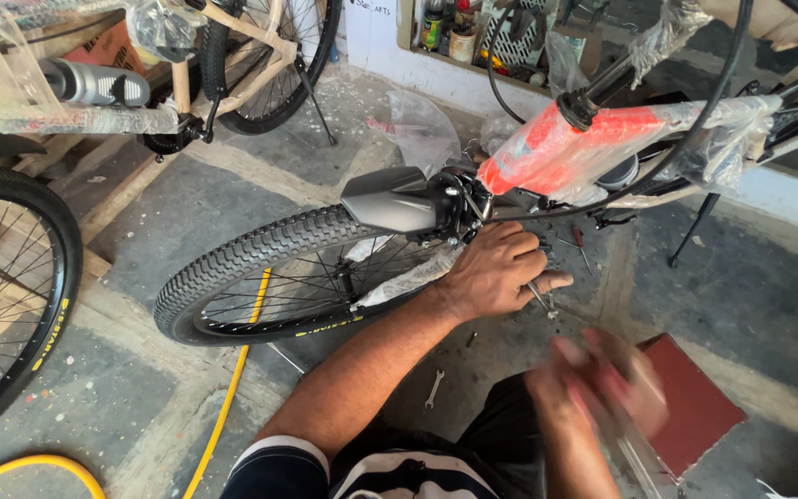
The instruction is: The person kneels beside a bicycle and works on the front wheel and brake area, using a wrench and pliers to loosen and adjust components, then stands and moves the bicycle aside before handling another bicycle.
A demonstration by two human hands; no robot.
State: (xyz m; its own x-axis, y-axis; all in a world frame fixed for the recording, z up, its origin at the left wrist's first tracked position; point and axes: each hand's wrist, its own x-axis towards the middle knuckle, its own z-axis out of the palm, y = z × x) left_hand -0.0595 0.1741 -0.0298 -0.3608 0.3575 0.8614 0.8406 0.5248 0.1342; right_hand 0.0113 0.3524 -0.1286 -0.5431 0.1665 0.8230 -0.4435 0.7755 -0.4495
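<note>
The black knobbly-tyred spoked front wheel (270, 277) of the orange plastic-wrapped bicycle frame (584, 148) stands on the grey concrete floor (140, 222), under a grey plastic mudguard (394, 199). The left hand (496, 273) reaches in beside the fork, its grip pinched on a thin metal tool (539, 300). The right hand (602, 383) is motion-blurred near a red flat board (695, 407); whether its grip is closed I cannot tell.

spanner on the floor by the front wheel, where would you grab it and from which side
Grip the small spanner by its slim middle shank, coming straight down from above. It lies flat on the concrete floor, apart from the front tyre, with open space around it. The heads at each end are wider and harder to pinch; the shank gives fingertips two parallel edges.
</note>
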